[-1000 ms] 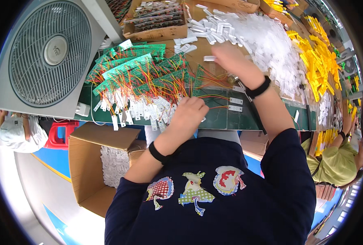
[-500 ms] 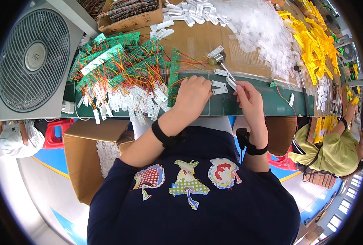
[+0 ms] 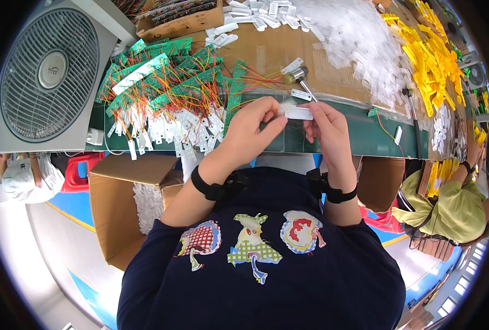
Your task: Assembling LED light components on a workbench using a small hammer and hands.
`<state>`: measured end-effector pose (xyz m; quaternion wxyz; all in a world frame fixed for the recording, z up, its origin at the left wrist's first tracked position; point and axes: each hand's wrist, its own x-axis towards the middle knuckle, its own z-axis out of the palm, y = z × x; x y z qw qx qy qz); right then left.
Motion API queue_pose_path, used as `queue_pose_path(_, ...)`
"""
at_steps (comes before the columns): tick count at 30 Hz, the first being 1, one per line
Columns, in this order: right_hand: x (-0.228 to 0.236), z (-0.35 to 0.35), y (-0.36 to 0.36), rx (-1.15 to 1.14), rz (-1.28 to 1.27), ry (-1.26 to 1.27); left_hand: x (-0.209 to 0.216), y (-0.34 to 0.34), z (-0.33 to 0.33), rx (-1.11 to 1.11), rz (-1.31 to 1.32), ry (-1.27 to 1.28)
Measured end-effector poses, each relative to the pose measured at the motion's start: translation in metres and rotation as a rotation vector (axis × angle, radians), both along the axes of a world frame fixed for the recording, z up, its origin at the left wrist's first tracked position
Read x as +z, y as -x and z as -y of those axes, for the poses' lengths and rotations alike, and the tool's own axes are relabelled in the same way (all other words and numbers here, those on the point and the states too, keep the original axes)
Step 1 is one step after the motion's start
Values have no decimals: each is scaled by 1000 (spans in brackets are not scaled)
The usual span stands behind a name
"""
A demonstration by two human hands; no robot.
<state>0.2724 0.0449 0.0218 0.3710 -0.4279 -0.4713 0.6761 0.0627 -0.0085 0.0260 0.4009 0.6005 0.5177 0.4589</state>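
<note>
You have two hands (image 3: 331, 125), two black wristbands (image 3: 342, 196) and three shirt patches (image 3: 253, 247); at left, one large fan (image 3: 52, 70) and one white-shirted person (image 3: 25, 180); at right, one green-shirted person (image 3: 452, 215).

Bright room, floor burnt out

Strong, fairly even light falls on the desk (image 3: 371, 135). Below its near left corner, the floor (image 3: 21, 236) glares to almost blank white. Toward its far right, the pale heap (image 3: 360, 55) loses detail. The white piece (image 3: 299, 114) looks blurred around its left end. Fisheye distortion squeezes and tilts everything past the desk's right end; blackness rings the view.
</note>
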Motion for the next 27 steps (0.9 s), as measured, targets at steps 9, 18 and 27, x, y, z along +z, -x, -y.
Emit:
queue_pose_path(9, 2, 13, 2, -38, -73, 18, -5, -5, 0, 70, -104, -17)
queue_pose_path(18, 0, 17, 6, 33, -96, -14, -6, -7, -1, 164, -98, -112)
queue_pose_path(27, -8, 19, 11, 49, -200, 87, -8, 0, 3, 86, -40, -71)
